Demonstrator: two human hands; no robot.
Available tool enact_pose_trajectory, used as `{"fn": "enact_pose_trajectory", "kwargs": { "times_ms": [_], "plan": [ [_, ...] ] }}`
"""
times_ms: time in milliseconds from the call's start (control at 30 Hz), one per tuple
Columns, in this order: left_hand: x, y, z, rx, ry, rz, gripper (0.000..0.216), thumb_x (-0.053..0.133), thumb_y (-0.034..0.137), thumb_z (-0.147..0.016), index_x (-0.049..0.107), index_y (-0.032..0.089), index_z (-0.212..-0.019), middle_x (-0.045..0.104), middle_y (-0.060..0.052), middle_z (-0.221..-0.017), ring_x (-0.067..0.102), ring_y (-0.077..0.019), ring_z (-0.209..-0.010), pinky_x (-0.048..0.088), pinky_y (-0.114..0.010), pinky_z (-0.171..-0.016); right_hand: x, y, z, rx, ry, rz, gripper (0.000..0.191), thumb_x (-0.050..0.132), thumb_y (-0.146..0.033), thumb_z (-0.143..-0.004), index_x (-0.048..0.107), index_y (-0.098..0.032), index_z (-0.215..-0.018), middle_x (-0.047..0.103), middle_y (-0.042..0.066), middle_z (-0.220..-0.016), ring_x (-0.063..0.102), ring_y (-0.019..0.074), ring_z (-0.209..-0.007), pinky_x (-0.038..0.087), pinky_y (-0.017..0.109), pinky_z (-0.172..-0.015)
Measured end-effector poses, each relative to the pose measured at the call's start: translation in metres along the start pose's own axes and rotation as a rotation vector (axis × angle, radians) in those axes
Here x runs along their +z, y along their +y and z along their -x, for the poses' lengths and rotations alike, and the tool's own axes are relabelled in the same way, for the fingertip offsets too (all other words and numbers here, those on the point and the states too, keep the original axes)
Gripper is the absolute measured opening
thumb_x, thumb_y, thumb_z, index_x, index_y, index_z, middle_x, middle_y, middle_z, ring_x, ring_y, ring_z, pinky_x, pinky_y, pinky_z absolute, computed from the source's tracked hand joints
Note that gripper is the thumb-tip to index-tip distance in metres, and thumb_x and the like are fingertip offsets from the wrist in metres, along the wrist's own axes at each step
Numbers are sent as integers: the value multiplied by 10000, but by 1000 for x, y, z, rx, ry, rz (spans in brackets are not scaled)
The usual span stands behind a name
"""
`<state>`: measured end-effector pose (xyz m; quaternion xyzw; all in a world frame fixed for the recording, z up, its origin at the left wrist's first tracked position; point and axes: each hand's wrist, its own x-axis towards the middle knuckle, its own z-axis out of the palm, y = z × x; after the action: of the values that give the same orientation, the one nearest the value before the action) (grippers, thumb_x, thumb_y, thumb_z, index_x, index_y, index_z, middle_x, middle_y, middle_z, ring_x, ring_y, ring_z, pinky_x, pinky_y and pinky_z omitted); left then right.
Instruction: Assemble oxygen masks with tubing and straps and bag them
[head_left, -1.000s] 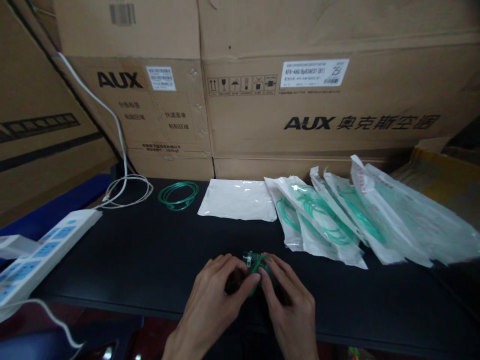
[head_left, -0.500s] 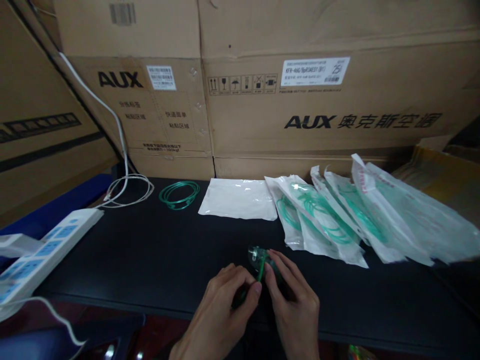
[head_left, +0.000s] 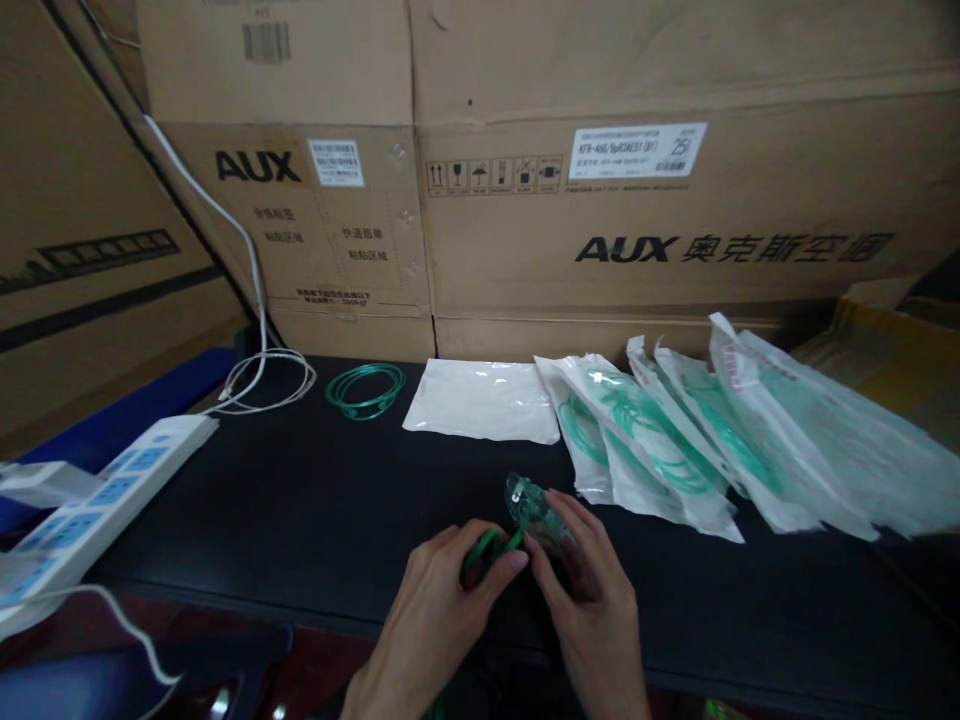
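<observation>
In my right hand [head_left: 592, 590] is a clear greenish plastic mask [head_left: 527, 497], gripped along its right side over the table's front edge. My left hand [head_left: 450, 590] is closed on a green elastic strap [head_left: 486, 550], which loops above the thumb and runs across to the mask. Fingers cover much of the mask's lower part. Beyond the hands lie a coil of green tubing [head_left: 366, 390] and a flat white pouch [head_left: 484, 400].
Several clear-and-white packets [head_left: 652, 440] holding green tubing overlap at the right. A white power strip [head_left: 112, 510] and a looped white cable [head_left: 270, 380] are at the left. Large cardboard boxes [head_left: 510, 260] stand along the back of the black table [head_left: 300, 520].
The mask has risen slightly and more of it shows. The green strap now forms a visible loop at my left hand. The whole view has shifted a little.
</observation>
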<state>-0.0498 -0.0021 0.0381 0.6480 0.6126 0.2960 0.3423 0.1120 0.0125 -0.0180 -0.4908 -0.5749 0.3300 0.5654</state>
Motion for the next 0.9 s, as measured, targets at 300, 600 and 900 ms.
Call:
{"fn": "enact_pose_trajectory", "kwargs": {
  "times_ms": [300,600,900],
  "plan": [
    [11,6,-5,55,-44,96,257,470,366,-1036,627,207,-911,665,12,-837,621,-145,-777,400,-239,-742,-2,1,4,-83,-65,10,409,631,-202,-933,637,-294,-1331,549,115,-1447,590,286,-1305,544,478,-1070],
    [24,0,20,58,-44,-27,300,446,353,-1026,546,203,-786,591,15,-741,576,-136,-702,395,-239,-708,-1,-2,2,-92,-1,138,381,606,-215,-956,587,-332,-1317,555,82,-1392,575,249,-1298,561,415,-1027],
    [15,0,13,-56,-37,-59,339,466,433,-1017,597,204,-804,547,33,-646,495,-124,-591,314,-251,-597,-1,0,4,-102,-76,91,368,607,-214,-956,599,-353,-1296,552,70,-1398,583,254,-1290,537,451,-1057]
  ]
}}
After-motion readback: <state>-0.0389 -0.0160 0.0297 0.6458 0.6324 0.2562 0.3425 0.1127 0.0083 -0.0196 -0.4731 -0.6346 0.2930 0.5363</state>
